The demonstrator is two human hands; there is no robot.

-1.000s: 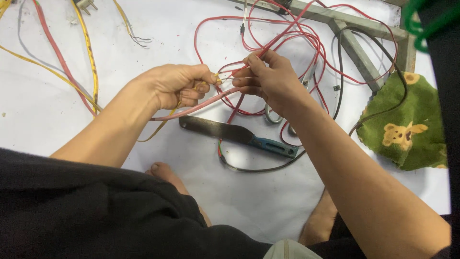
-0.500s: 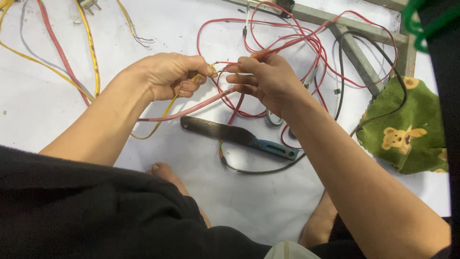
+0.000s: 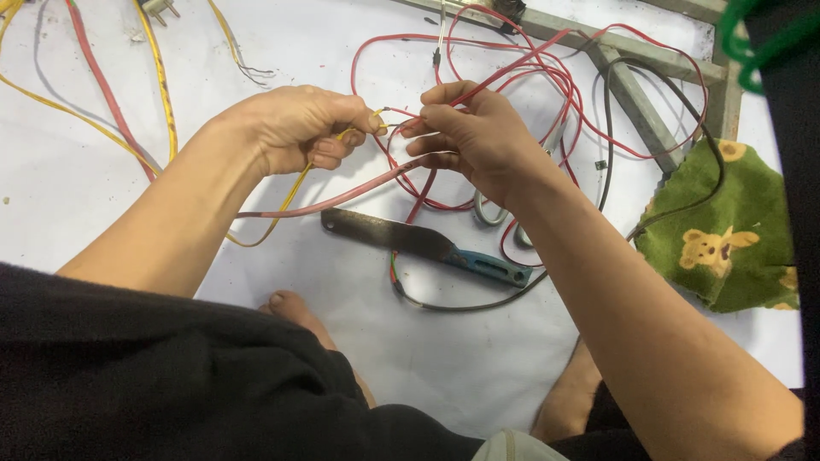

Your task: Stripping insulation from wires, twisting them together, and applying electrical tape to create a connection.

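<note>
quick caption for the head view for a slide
Left hand and right hand pinch yellow wire and red wire ends together above a blue-handled knife on a white sheet.

red wire (image 3: 512, 72) | yellow wire (image 3: 162, 102) | knife (image 3: 427, 246) blue handle | cloth (image 3: 726, 230) green, yellow bear print | sheet (image 3: 325, 43) white

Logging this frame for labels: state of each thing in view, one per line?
Left hand: closed, pinching yellow wire end.
Right hand: closed, pinching red wire end.
Wire ends: meet between the hands; joined or not, cannot tell.
Knife: flat on white sheet, untouched.
Green cloth: crumpled, at the sheet's right edge.
Plug: loose, prongs bare.
</note>
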